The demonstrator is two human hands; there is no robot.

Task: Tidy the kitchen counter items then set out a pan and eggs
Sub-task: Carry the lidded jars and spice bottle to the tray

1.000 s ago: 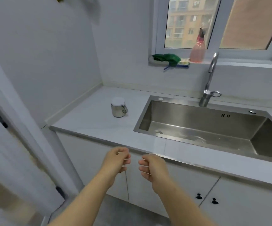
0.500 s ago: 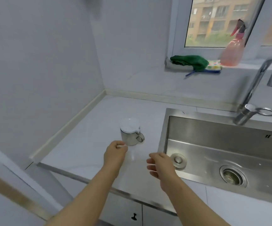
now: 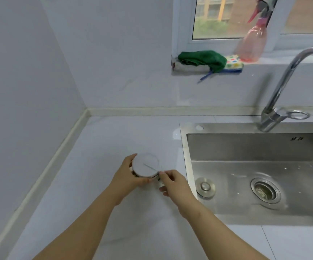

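"What have they got hold of?"

"A small round canister, upright on the counter, just left of the sink. From here I mostly see its flat, pale lid with a thin line across it. A sliver of metal shows under the lid's edge."

"Which hand has it?"

"Both. The left hand is curled round its left side, reaching both the far and near edges. The right hand pinches at the lid's right edge with thumb and forefinger. What exactly sits between them, I cannot tell."

"Any room around it?"

"Open counter to the left and behind, running to the raised strip where the walls meet in the corner. On the right the sink's rim is near. Beyond it the basin drops away, with a round plug in its near-left corner and the drain further along. The faucet arches over the back right. Up on the sill, well apart, sit a green cloth, a spotted sponge and a pink spray bottle."
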